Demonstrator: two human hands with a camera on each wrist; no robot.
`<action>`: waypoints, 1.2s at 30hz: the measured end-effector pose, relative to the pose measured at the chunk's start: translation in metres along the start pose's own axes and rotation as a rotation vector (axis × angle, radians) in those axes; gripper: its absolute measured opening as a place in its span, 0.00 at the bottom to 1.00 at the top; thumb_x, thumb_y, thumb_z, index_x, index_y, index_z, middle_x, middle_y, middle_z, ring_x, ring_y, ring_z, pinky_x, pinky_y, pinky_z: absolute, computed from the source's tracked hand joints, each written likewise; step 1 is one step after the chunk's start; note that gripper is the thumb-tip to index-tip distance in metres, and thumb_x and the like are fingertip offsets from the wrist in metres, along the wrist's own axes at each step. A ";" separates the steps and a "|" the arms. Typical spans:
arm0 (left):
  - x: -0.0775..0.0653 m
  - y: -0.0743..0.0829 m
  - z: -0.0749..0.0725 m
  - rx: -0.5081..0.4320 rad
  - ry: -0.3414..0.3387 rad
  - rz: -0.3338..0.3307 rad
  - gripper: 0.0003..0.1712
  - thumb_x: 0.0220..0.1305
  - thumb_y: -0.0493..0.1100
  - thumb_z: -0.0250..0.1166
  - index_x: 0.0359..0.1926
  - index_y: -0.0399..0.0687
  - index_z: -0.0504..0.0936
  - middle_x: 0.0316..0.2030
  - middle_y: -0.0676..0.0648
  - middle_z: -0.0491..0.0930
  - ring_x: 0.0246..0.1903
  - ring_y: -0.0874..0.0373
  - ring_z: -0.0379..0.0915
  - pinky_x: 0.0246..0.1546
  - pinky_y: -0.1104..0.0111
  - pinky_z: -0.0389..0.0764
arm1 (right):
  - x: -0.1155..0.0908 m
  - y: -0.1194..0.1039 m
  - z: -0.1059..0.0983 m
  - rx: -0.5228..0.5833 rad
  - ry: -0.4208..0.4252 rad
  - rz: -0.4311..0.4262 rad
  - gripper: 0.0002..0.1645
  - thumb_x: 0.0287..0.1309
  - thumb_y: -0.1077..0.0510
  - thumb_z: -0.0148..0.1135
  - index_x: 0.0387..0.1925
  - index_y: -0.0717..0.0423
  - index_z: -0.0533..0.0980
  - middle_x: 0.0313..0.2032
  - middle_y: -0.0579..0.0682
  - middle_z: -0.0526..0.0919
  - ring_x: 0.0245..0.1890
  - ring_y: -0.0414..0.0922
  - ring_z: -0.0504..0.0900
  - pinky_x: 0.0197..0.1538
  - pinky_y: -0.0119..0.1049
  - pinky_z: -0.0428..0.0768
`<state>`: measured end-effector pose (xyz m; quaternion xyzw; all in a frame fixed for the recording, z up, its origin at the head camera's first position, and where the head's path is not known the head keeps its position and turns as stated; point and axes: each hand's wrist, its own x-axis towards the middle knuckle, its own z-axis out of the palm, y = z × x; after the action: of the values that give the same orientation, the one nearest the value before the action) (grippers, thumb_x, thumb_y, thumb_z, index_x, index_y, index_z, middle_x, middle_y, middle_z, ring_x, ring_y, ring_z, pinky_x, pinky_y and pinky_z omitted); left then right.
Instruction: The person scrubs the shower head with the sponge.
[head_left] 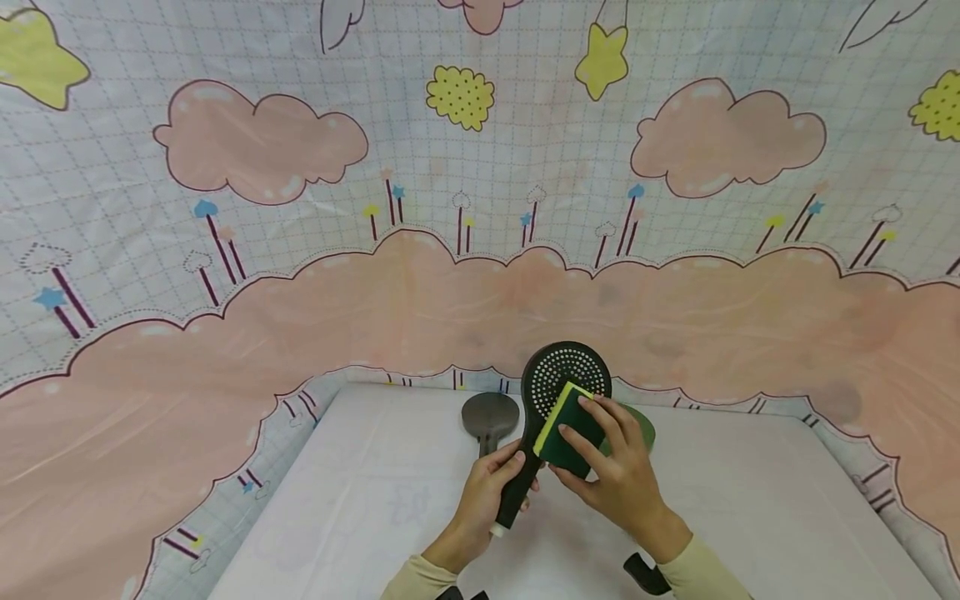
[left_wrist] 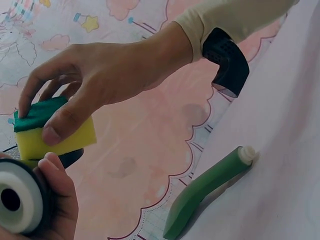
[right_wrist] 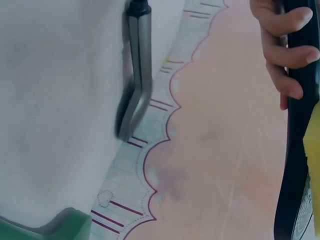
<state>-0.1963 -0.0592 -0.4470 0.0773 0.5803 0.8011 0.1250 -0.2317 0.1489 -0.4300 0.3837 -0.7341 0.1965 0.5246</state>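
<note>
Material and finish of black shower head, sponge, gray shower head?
Black shower head: likely plastic, satin; smooth, even dark body.
Sponge: looks like yellow foam with a green scouring layer, matte; two distinct color layers.
Gray shower head: plastic or metal, can't tell; soft sheen in the right wrist view.

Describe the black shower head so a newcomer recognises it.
Over the white table, the left hand grips the black shower head by its handle. The right hand holds a sponge over its dotted face. Unlike the grey shower head and green object nearby, it is held up.
</note>
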 end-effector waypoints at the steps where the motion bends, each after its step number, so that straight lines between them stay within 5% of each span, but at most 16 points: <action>1: 0.000 0.000 0.000 0.000 0.001 0.001 0.31 0.72 0.50 0.57 0.69 0.39 0.68 0.43 0.48 0.83 0.31 0.63 0.77 0.25 0.76 0.78 | 0.000 0.000 0.000 0.001 -0.003 0.004 0.28 0.62 0.34 0.59 0.47 0.51 0.83 0.57 0.66 0.76 0.56 0.66 0.72 0.74 0.38 0.57; 30: -0.007 0.008 -0.007 -0.049 -0.022 -0.011 0.30 0.73 0.50 0.54 0.67 0.35 0.67 0.41 0.49 0.83 0.30 0.64 0.77 0.25 0.76 0.78 | -0.009 0.035 -0.025 -0.084 -0.004 0.198 0.36 0.61 0.29 0.55 0.48 0.55 0.81 0.60 0.68 0.73 0.59 0.66 0.70 0.71 0.29 0.56; 36: -0.009 0.007 -0.008 -0.040 -0.004 -0.013 0.30 0.73 0.50 0.55 0.68 0.36 0.67 0.41 0.48 0.83 0.31 0.64 0.77 0.25 0.76 0.78 | -0.012 0.029 -0.023 -0.070 -0.016 0.227 0.36 0.60 0.28 0.55 0.49 0.53 0.82 0.60 0.66 0.73 0.60 0.65 0.70 0.70 0.34 0.60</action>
<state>-0.1911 -0.0709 -0.4427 0.0726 0.5644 0.8115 0.1328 -0.2381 0.1870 -0.4291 0.2811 -0.7835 0.2258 0.5061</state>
